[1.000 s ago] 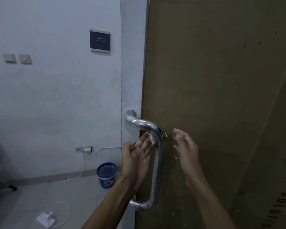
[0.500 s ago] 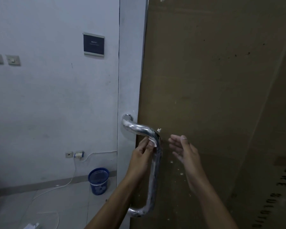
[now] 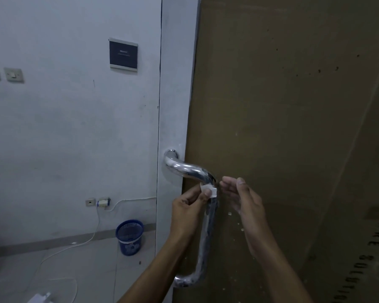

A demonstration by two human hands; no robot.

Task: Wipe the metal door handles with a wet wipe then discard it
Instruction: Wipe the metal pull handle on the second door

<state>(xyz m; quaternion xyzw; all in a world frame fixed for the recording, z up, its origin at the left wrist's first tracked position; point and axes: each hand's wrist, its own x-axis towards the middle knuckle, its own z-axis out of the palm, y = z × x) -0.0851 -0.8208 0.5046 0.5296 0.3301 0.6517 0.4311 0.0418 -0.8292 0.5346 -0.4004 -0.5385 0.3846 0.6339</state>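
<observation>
A chrome C-shaped door handle [image 3: 190, 169] juts from the pale door edge, its vertical bar running down to a lower bend near the bottom. My left hand [image 3: 187, 206] pinches a small white wet wipe [image 3: 209, 190] against the bar just below the upper bend. My right hand [image 3: 243, 197] hovers just right of the bar with relaxed, slightly bent fingers and holds nothing; its fingertips are close to the wipe. Small white flecks dot the brown surface beside the handle.
A brown cardboard-covered panel [image 3: 293, 127] fills the right side. On the floor to the left stands a blue mesh waste basket [image 3: 130, 237] by the white wall. A white cable [image 3: 92, 235] runs from a wall socket [image 3: 103, 202] across the floor.
My left hand has turned from an open palm beside the bar to pinching the wipe on it. My right hand has drawn closer to the bar. The view shifted slightly.
</observation>
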